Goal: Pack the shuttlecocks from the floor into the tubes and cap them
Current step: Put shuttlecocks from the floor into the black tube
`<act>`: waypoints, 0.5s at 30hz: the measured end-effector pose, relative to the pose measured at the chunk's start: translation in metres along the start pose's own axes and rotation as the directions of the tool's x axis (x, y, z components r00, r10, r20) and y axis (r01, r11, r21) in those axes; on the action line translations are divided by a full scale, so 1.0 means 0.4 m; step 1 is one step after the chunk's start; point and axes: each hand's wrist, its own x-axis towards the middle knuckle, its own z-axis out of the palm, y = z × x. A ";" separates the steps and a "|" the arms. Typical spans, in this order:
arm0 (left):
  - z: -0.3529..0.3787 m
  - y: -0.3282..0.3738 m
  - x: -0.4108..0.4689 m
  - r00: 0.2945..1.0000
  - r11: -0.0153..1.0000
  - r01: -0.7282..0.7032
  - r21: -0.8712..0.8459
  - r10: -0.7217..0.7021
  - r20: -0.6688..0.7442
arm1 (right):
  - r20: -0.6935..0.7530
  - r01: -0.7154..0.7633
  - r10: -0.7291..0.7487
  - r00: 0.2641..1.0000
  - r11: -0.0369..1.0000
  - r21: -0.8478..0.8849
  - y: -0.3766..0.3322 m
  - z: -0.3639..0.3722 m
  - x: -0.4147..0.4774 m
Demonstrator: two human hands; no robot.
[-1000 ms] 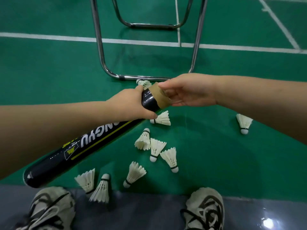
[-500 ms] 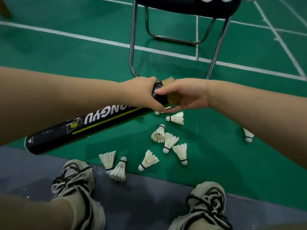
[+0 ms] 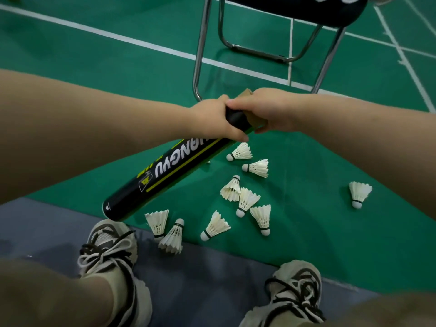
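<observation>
A long black shuttlecock tube (image 3: 169,175) with white and yellow lettering slants from lower left up to the centre. My left hand (image 3: 212,119) grips its upper part. My right hand (image 3: 271,112) wraps round the tube's brown cardboard mouth end (image 3: 246,93), hiding most of it. Several white feather shuttlecocks lie on the green floor below: a close group (image 3: 245,199), two nearer the tube (image 3: 240,152), several by my shoes (image 3: 169,234), and one apart at the right (image 3: 358,192).
A metal-legged chair (image 3: 200,55) with a dark seat stands just beyond my hands. My two laced shoes (image 3: 108,251) rest on the grey floor strip at the bottom. White court lines cross the green mat.
My right hand has slid over the tube's cardboard end and now closes round it. The view has tilted down, bringing my shoes and knees in.
</observation>
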 end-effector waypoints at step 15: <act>0.032 -0.081 0.046 0.995 0.991 0.101 -0.090 -0.100 0.018 | 0.045 -0.060 0.059 0.997 0.998 0.030 -0.003 0.044 0.109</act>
